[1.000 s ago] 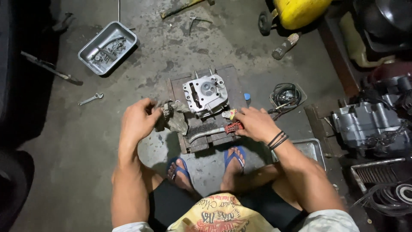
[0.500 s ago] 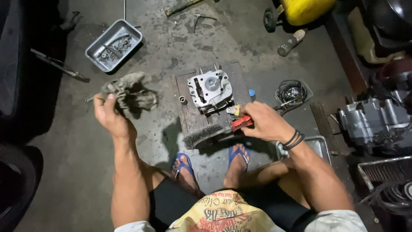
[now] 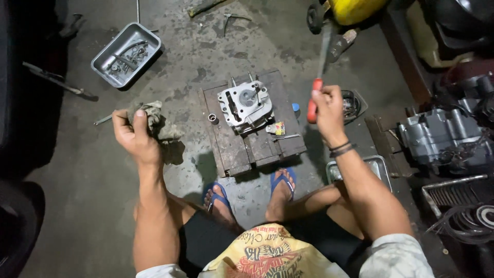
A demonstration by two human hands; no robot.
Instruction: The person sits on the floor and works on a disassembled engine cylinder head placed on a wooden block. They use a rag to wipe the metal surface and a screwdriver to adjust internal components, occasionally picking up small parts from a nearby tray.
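One rag clamped in left hand fingers; one red-handled file gripped by right hand; one engine part on one wooden block; two metal trays.

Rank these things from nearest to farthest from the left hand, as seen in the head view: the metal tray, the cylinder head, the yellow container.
1. Metal tray, up and slightly left of the left hand, on the floor.
2. Cylinder head, to the right, on the wooden block.
3. Yellow container, far upper right.
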